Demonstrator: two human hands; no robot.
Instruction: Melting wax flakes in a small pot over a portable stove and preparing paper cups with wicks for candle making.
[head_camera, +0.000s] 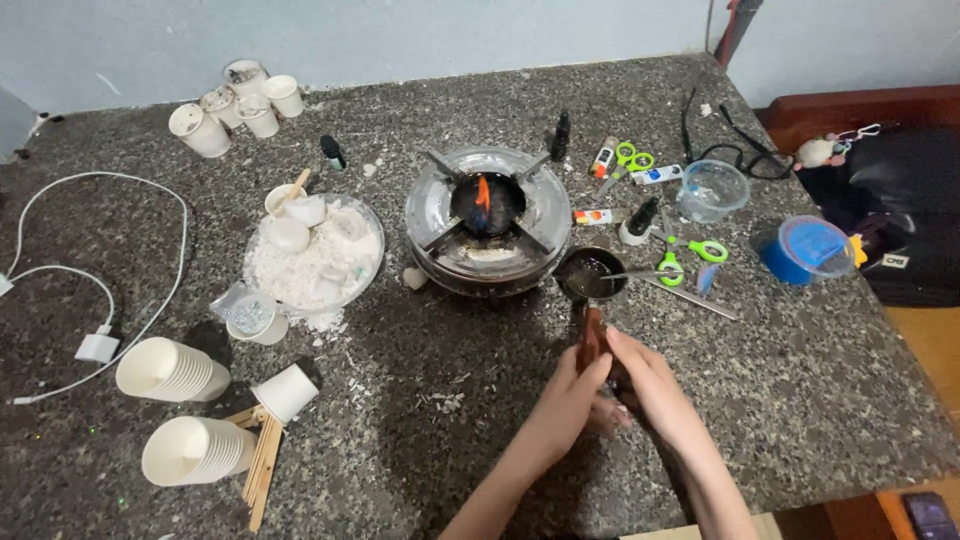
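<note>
Both my hands meet at the brown handle (591, 335) of a small dark pot (590, 274) that rests on the granite counter just right of a round metal stove (488, 217) with an orange flame. My left hand (566, 402) wraps the handle from the left. My right hand (650, 385) closes over its near end from the right. A metal spoon (640, 273) lies across the pot's rim.
A glass bowl of white wax flakes (313, 255) sits left of the stove. Stacks of white paper cups (172, 370) and wooden sticks (262, 465) lie near left. Green scissors (690, 250), a blue tape roll (808, 249), a clear cup (712, 189) and small bottles stand right.
</note>
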